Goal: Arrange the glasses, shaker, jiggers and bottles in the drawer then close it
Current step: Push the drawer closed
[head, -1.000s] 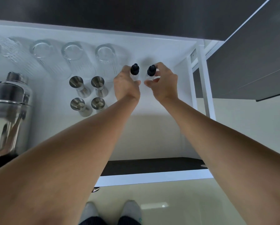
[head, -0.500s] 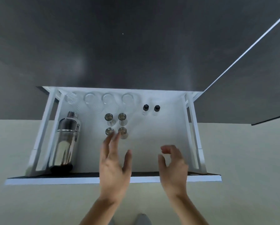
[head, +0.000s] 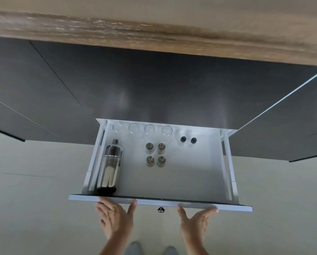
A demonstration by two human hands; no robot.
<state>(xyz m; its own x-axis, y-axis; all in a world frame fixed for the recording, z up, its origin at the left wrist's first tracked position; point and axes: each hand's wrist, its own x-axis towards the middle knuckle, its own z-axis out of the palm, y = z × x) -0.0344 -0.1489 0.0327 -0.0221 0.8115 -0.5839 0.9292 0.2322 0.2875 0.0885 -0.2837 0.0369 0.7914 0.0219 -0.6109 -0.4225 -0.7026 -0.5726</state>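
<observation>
A white drawer [head: 181, 183] stands pulled out below me. Several clear glasses [head: 149, 130] line its back wall. A steel shaker [head: 110, 165] lies along the left side. Several steel jiggers [head: 155, 154] stand in a square at the middle. Two small bottles with black caps [head: 188, 140] stand at the back right. My left hand [head: 115, 217] and my right hand [head: 195, 220] are spread flat against the drawer's front panel [head: 161, 202], one on each side of its small metal knob [head: 161, 209]. Neither hand holds anything.
Dark cabinet fronts [head: 154, 85] rise behind the drawer under a wooden countertop edge [head: 154, 32]. Another dark front juts out at the right [head: 292, 126]. Pale floor [head: 34, 199] surrounds the drawer, and my feet [head: 150, 249] show at the bottom.
My hands let go of the two bottles and drew back out of the drawer to its front panel. The view pulled back and up, so the whole drawer shows.
</observation>
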